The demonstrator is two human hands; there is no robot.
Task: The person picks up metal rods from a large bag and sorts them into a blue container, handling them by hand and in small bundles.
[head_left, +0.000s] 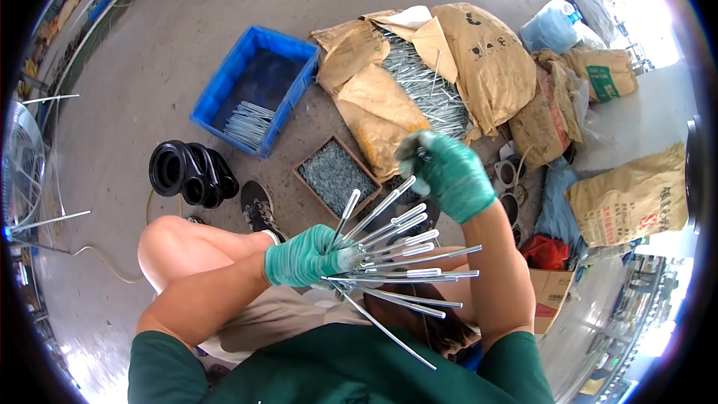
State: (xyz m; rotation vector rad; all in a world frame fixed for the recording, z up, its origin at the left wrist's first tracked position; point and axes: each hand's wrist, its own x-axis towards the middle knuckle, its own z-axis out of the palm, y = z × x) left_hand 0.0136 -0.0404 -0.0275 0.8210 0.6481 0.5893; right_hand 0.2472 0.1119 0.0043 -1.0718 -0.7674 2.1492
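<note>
My left hand [303, 256], in a green coated glove, is wrapped round a bundle of thin metal rods [400, 258]. They fan out to the right, several with narrow looped ends. My right hand [452, 179], gloved the same way, is raised beyond the bundle, beside an opened brown paper sack [381, 101]. Its fingers are curled together, slightly blurred, and whatever may be between them cannot be made out. More loose metal rods [426, 78] fill the sack's opening. Just left of the right hand, a shallow box [309, 193] holds many small grey metal pieces.
A blue plastic crate [294, 102] on the floor holds a stack of rods. Black ring-shaped parts [170, 168] stand left of my shoe [258, 206]. More sacks [628, 194], a large water bottle [550, 26] and a cardboard box [550, 295] lie right. A fan [26, 164] stands far left.
</note>
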